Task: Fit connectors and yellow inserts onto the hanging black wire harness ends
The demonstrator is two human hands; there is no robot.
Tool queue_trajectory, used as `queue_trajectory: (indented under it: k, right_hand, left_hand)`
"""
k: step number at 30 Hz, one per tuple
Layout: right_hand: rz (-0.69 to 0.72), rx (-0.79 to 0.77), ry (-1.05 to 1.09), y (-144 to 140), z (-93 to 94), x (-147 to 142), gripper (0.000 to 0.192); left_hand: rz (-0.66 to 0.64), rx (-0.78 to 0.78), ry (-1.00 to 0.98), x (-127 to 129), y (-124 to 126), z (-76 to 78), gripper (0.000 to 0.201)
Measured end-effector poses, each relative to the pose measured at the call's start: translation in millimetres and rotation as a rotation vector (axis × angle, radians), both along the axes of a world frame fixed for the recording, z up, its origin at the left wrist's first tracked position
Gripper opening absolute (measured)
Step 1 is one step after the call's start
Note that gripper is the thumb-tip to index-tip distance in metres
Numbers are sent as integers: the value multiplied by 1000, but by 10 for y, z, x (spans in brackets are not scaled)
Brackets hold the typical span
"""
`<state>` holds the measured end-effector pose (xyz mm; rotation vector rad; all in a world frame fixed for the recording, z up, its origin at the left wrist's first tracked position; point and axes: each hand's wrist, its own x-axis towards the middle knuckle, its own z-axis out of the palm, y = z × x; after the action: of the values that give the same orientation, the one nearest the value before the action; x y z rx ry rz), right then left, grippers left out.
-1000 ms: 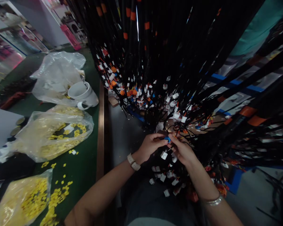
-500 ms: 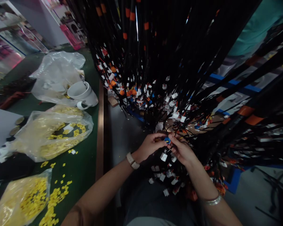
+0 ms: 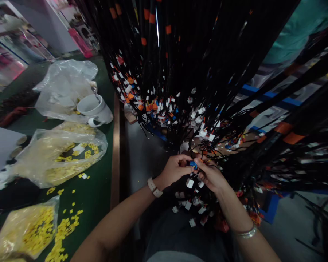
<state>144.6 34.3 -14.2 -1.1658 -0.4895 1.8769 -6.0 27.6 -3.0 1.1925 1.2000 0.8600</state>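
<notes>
- dim workshop, green counter (image 3: 98, 189) at left, curtain of black wire harnesses (image 3: 196, 72) hanging ahead.
- small blue connector (image 3: 193, 164) pinched at centre, between both sets of fingertips, low in the hanging bundle.
- left hand (image 3: 175, 169) closed narrow on the blue connector from the left, watch on the wrist.
- right hand (image 3: 211, 176) closed narrow on it from the right, bangle on the wrist; wires trailing through the fingers.
- probably best done with the piece held square and steady, loose wires kept out of the pinch, no tugging on the neighbours.
- white connectors (image 3: 190, 183) dangling just below.
- further left: white mug (image 3: 94, 109), clear bags, yellow parts (image 3: 62, 227) spilled on the counter.
</notes>
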Motion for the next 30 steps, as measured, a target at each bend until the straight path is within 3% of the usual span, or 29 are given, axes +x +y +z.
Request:
queue_trajectory:
  k: [23,30]
  right_hand:
    - [-5,12,-27,-15,-13,-27,35]
    - [-2,94,-38,-33,-26,-14,34]
  left_hand:
    - [97,-50,-4,72,-14,-39,20]
    - [69,-178,-110,-15,89,-90,20]
